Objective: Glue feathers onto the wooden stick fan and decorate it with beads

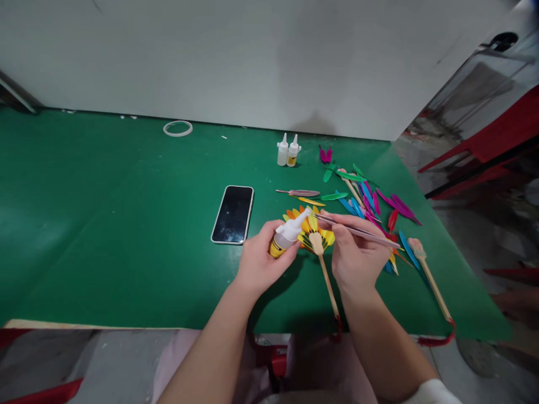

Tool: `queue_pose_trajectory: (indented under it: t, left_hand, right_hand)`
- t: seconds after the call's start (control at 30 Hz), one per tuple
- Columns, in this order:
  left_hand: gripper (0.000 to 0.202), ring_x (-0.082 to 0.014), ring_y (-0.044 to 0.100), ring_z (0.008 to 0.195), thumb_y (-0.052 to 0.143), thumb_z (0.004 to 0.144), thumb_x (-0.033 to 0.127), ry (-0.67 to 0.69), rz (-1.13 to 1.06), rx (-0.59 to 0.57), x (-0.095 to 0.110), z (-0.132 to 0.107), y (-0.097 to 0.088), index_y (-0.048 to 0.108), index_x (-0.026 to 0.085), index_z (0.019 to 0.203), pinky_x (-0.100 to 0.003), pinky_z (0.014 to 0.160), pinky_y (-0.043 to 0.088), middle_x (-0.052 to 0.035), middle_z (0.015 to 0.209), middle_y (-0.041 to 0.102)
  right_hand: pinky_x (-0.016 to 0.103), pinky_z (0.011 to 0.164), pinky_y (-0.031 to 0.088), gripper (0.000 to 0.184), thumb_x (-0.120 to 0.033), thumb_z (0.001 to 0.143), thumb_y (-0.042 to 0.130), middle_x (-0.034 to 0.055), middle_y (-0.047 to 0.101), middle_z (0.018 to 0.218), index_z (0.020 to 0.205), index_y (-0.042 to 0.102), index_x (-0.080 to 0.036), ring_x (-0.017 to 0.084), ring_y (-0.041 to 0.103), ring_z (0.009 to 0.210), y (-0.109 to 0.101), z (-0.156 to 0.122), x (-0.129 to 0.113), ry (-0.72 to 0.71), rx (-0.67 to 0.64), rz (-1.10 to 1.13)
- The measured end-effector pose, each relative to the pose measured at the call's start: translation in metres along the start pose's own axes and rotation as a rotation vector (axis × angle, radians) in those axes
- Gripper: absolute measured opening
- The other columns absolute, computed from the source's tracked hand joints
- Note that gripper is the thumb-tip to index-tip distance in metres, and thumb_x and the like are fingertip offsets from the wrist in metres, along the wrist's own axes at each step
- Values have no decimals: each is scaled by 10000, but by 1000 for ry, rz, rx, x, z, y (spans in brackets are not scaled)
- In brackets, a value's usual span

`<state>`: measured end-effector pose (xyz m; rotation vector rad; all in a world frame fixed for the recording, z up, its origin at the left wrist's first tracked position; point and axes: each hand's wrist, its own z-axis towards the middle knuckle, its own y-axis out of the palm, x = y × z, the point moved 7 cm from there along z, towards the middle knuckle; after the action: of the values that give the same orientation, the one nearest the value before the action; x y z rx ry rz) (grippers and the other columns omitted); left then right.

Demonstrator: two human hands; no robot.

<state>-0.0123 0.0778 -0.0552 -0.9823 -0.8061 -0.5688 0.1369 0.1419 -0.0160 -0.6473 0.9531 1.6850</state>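
My left hand [265, 258] is closed around a white glue bottle [287, 235] with a yellow label, its nozzle tilted up to the right. Pinched in my right hand [357, 249] is a pair of tweezers [366, 233], tips pointing left near the nozzle. Whether the tips grip anything is too small to tell. Beneath both hands lies a feather fan [315, 244] with yellow and orange feathers, a wooden handle and a red tassel. My hands partly cover its feathers.
Loose coloured feathers [370, 202] lie to the right, beside another wooden handle [433, 286] with a red cord. Two glue bottles [288, 152] stand near the wall. A phone [233, 215] rests left of my hands, and a white ring [177, 129] lies farther back on the green table [105, 224].
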Motion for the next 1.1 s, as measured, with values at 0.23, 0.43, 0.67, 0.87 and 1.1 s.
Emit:
queue_pose_trajectory:
  t: [0.23,0.43,0.67,0.87,1.1]
  left_hand:
    - [295,-87,556,555,601,754,345,-17,-30,-20,-4,-1,3,492,204,990,-189,530,416,22,715,625]
    - [296,-100,570,613,595,761,342,-53,-49,-31,-5,-1,1,465,207,990,-196,550,416,10,777,626]
    - [247,-79,519,575,492,822,292,28,-65,-52,1,1,-3,463,187,1044,-183,547,397,25,733,602]
    - [261,-99,540,598,476,831,304,8,-92,-114,-1,0,4,462,188,1065,-202,555,401,11,732,601]
    - [292,-130,578,645,475,836,327,-34,-109,-176,-3,-2,10,448,198,1096,-212,556,408,11,693,587]
  right_hand:
    - [268,636,585,164,-132,707,668,-11,731,790,832,707,-230,143,689,665,1,0,2,19,-16,-28]
    - [296,639,587,126,-170,709,666,3,729,782,818,699,-221,158,690,672,2,-3,-1,-2,0,-100]
    - [268,640,576,97,-165,726,655,-9,712,749,808,688,-207,132,682,655,-14,4,1,-8,183,-72]
    - [306,649,582,82,-195,713,669,7,718,754,793,685,-207,157,686,669,-5,1,2,6,58,-98]
    - [298,674,583,150,-140,713,653,3,727,794,831,698,-222,155,689,698,1,-3,-5,-30,0,-162]
